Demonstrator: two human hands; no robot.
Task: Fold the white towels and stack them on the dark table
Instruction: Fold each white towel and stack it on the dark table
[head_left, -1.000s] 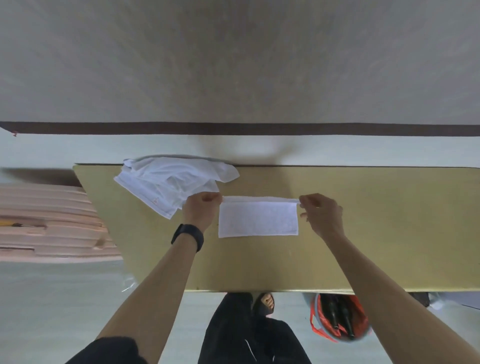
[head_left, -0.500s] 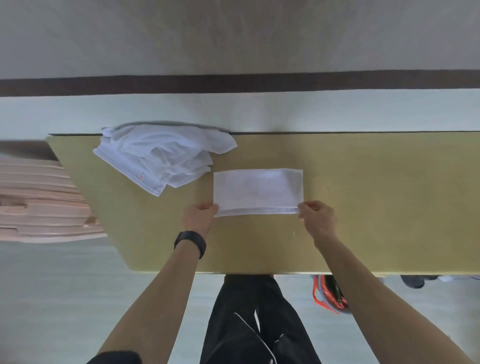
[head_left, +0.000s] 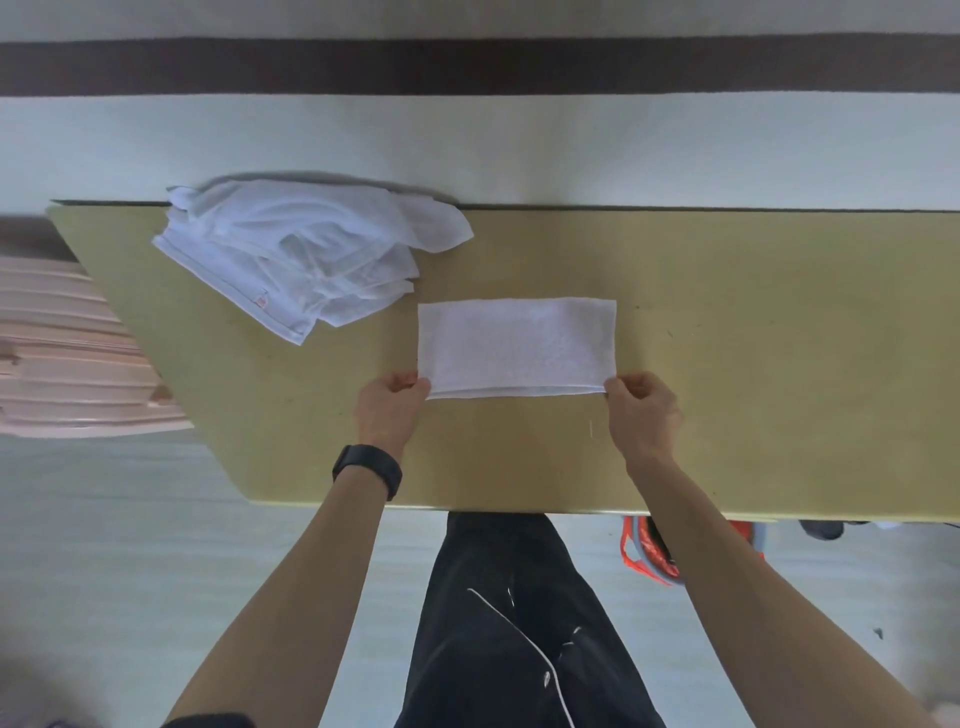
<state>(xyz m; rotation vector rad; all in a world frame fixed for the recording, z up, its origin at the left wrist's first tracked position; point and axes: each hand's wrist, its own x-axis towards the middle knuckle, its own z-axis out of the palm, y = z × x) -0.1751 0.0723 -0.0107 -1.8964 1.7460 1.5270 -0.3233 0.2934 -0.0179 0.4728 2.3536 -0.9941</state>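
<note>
Left hand (head_left: 390, 410) and right hand (head_left: 643, 415) of mine each pinch a near corner of the folded white towel (head_left: 517, 343), which lies flat on the table (head_left: 753, 364) before me, near the rumpled pile of towels (head_left: 306, 254) at its far left edge.

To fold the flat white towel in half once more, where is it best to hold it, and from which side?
Probably its short right edge, pinched at both corners, coming from the right: the folded towel lies flat as a wide rectangle, so that edge can swing over leftward.
</note>
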